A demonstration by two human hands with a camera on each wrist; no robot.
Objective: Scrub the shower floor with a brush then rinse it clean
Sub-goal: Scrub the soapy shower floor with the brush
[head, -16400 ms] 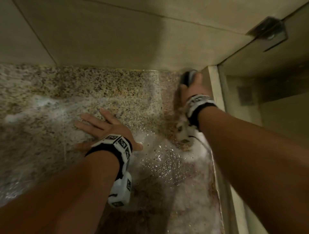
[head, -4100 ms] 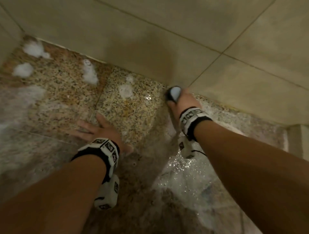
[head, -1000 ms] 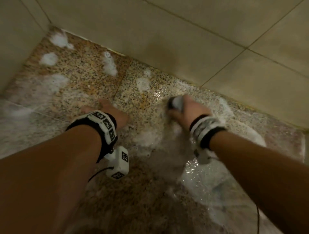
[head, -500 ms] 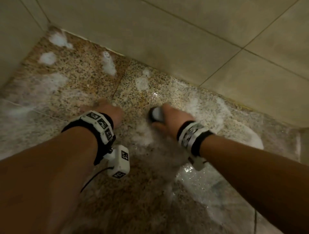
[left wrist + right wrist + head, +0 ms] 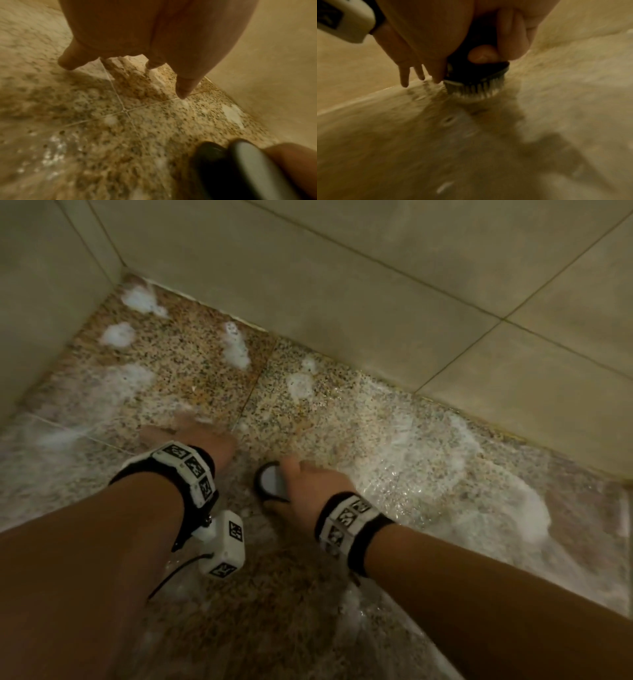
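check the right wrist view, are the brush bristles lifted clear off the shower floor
No, the brush gripped by the right hand has its white bristles pressed down onto the wet speckled shower floor.

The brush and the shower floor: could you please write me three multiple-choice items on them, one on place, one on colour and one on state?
1. Where is the brush?
A. on the wall
B. on the floor between the two hands
C. in the far corner

2. What colour is the brush's body?
A. black
B. red
C. yellow

3. How is the floor?
A. dry and bare
B. covered by a mat
C. wet with patches of foam

Answers: 1 B, the right hand holds it down beside the left hand; 2 A, the right wrist view shows black above pale bristles; 3 C, white foam lies on it.
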